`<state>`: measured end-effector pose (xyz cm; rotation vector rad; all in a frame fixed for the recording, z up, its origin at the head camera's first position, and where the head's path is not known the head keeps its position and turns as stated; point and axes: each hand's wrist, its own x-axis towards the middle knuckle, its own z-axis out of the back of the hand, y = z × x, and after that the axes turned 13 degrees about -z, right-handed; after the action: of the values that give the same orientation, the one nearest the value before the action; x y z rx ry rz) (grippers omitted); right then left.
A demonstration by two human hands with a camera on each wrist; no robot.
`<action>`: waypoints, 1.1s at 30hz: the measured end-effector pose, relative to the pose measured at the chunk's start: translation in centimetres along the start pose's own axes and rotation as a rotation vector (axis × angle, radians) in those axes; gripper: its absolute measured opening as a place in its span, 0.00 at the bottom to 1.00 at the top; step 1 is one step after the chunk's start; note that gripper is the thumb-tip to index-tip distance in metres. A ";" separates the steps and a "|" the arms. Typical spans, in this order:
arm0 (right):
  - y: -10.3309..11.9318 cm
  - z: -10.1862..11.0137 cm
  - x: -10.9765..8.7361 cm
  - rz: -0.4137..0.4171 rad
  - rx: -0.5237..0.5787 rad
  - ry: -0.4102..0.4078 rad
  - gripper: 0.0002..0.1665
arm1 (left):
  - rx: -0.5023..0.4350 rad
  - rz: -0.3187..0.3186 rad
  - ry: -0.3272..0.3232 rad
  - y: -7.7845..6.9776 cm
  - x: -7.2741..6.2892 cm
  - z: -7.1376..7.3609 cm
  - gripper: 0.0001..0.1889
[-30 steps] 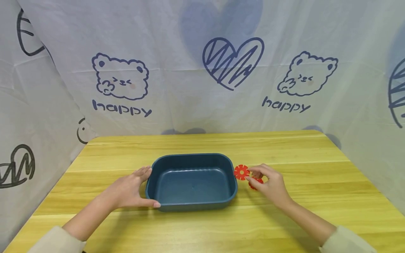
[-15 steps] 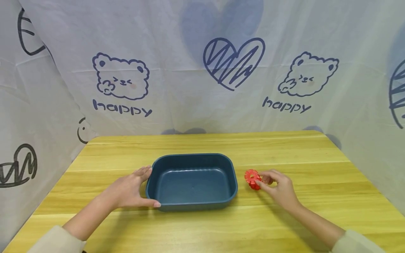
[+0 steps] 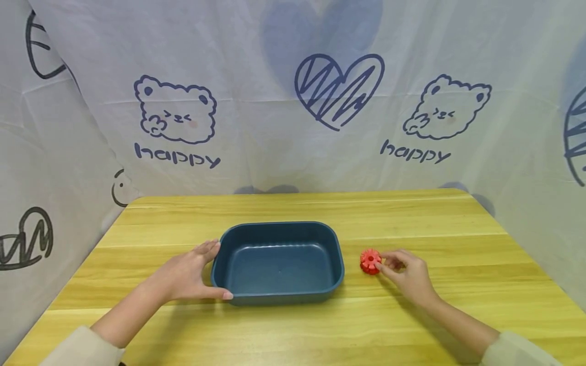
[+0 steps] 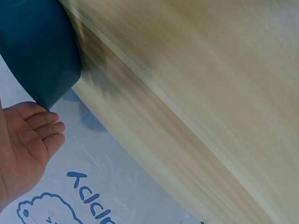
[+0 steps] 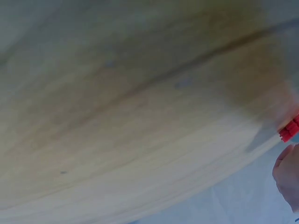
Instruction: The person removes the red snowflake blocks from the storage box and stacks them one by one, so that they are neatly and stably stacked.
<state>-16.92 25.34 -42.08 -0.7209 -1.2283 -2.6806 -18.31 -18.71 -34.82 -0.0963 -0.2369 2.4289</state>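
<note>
A dark blue plastic bin [image 3: 279,294] stands on the wooden table. My left hand [image 3: 189,274] holds its left end, thumb along the front wall and fingers at the left rim; the left wrist view shows those fingers [image 4: 44,123] bent at the bin's corner. To the right of the bin, my right hand [image 3: 409,274] pinches a red notched plastic disc [image 3: 370,257] by its right edge. That disc lies flat over more red of the same kind, forming a small stack. In the right wrist view the red discs [image 5: 288,130] show only at the edge.
The yellowish wooden table [image 3: 293,335] runs back to a pale cloth backdrop [image 3: 256,127] printed with bears, hearts and the word "happy". More cloth hangs at the left and right sides.
My right hand has moved right, carrying the red disc from beside the bin's rim onto the other red piece. The disc went from tilted upright to flat. My left hand and the bin stay put.
</note>
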 end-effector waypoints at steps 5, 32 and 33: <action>-0.3 -0.1 -0.1 -0.064 -0.024 0.042 0.10 | 0.002 0.001 0.003 0.0 0.0 0.0 0.60; -0.5 0.0 0.0 -0.310 -0.025 0.173 0.09 | -0.001 -0.009 -0.004 0.1 -0.1 -0.1 0.60; -0.6 0.0 0.0 -0.311 -0.027 0.174 0.10 | -0.003 -0.010 -0.004 0.1 -0.1 -0.1 0.60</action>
<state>-17.13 25.69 -42.46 -0.3106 -1.3579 -2.9323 -18.26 -18.85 -34.96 -0.0909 -0.2423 2.4195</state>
